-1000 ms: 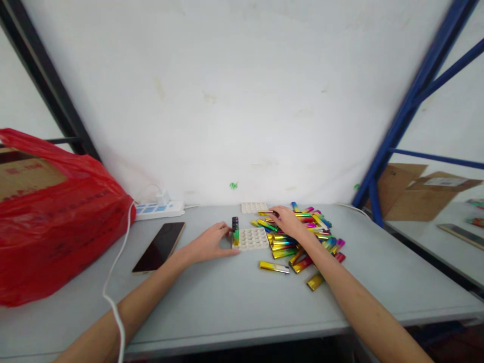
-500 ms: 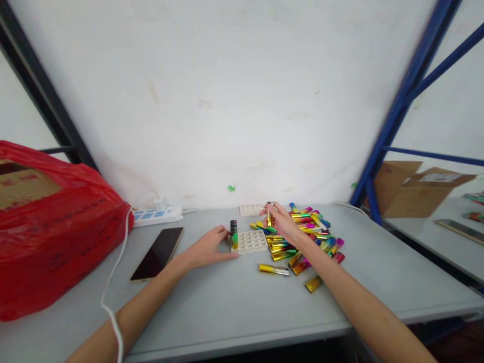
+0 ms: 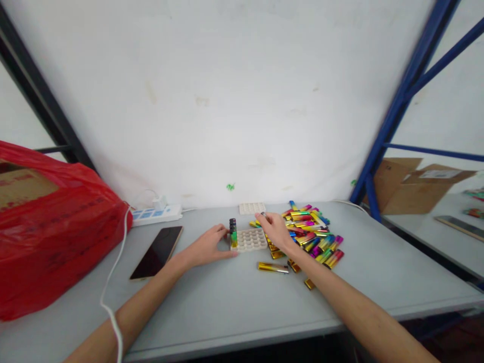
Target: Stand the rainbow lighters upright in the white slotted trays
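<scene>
A pale tray with rows of round holes [image 3: 251,240] lies on the grey table. Several black-topped, green and yellow lighters [image 3: 233,233] stand upright along its left edge. My left hand [image 3: 210,245] rests at that edge, thumb and fingers spread around the tray's corner. Over the tray's back right part, my right hand [image 3: 275,229] pinches a lighter, mostly hidden by the fingers; only its metal top [image 3: 263,214] shows. Right of the tray is a pile of shiny multicoloured lighters [image 3: 313,232]. One gold and silver lighter [image 3: 273,267] lies apart in front.
A second holed tray [image 3: 252,207] lies by the wall. At left are a phone [image 3: 156,253], a power strip [image 3: 157,215], a white cable [image 3: 113,275] and a red bag [image 3: 64,242]. A blue frame [image 3: 393,116] and cardboard box [image 3: 416,186] stand right.
My right hand has moved left and a little toward me with its lighter, from beside the pile to over the tray. My left hand has stayed at the tray's edge.
</scene>
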Available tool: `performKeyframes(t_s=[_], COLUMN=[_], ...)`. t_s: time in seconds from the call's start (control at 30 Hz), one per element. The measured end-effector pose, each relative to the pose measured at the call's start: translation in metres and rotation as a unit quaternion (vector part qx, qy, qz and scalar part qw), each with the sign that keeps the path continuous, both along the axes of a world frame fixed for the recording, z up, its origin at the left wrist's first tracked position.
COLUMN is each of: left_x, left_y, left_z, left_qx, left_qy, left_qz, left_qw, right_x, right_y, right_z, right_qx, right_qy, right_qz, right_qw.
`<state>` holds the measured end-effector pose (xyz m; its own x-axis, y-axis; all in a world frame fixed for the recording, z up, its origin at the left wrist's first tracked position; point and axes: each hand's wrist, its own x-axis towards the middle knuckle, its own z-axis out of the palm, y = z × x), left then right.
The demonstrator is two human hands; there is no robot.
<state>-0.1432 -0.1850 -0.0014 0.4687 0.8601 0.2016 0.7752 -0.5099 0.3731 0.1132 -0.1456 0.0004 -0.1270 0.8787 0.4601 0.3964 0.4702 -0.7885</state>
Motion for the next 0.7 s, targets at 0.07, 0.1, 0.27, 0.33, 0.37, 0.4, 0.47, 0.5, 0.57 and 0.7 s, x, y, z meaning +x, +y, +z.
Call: performKeyframes(t_s=[0.07,0.1,0.27,0.33,0.37,0.4,0.47,0.5,0.57,0.7], left_x=[0.000,0.000,0.000,0.000,0.000,0.000,0.001,0.001,0.001,-0.001], left_y=[0.000,0.000,0.000,0.000,0.000,-0.001,-0.001,-0.001,-0.002,0.001], left_z=[0.000,0.000,0.001,0.001,0.001,0.001,0.002,0.002,0.002,-0.002], left_qx=[0.002,0.002,-0.001,-0.004,-0.006,-0.007,-0.008,-0.008,-0.009,-0.011], left_qy=[-0.004,-0.006,-0.004,0.001,0.003,0.004,0.006,0.006,0.005,-0.004], left_qz=[-0.002,-0.004,-0.008,-0.008,-0.008,-0.008,-0.009,-0.009,-0.012,-0.012], left_qw=[1.000,1.000,1.000,1.000,1.000,1.000,1.000,1.000,1.000,1.000], right_x=[-0.001,-0.001,0.002,0.004,0.004,0.004,0.003,0.003,0.000,-0.005], right_y=[-0.002,-0.003,-0.007,-0.009,-0.010,-0.011,-0.014,-0.016,-0.019,-0.022], right_z=[0.000,0.001,0.006,0.006,0.006,0.006,0.005,0.005,0.006,0.006], right_qx=[0.013,0.019,0.041,0.038,0.039,0.049,0.091,0.115,0.139,0.085], right_qy=[-0.016,-0.021,-0.044,-0.060,-0.073,-0.091,-0.139,-0.166,-0.211,-0.217], right_qz=[-0.009,-0.011,0.005,0.043,0.065,0.085,0.116,0.127,0.142,0.143], right_qw=[1.000,1.000,0.998,0.997,0.994,0.991,0.979,0.971,0.957,0.962])
